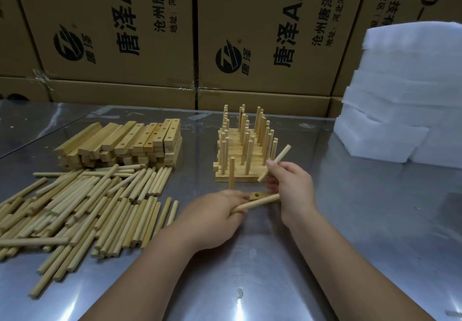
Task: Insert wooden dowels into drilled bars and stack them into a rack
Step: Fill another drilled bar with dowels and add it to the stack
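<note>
Down at centre frame the drilled bar (pixel 258 194) is mostly hidden between both hands, one dowel (pixel 232 171) upright in it. Left hand (pixel 212 217) grips a pale dowel (pixel 257 203); right hand (pixel 291 185) pinches another (pixel 277 160).

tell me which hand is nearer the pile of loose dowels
Left. The left hand lies just right of the pile of loose dowels, holding a dowel beside the drilled bar. The right hand is farther right, past the bar, holding another dowel in front of the rack.
</note>
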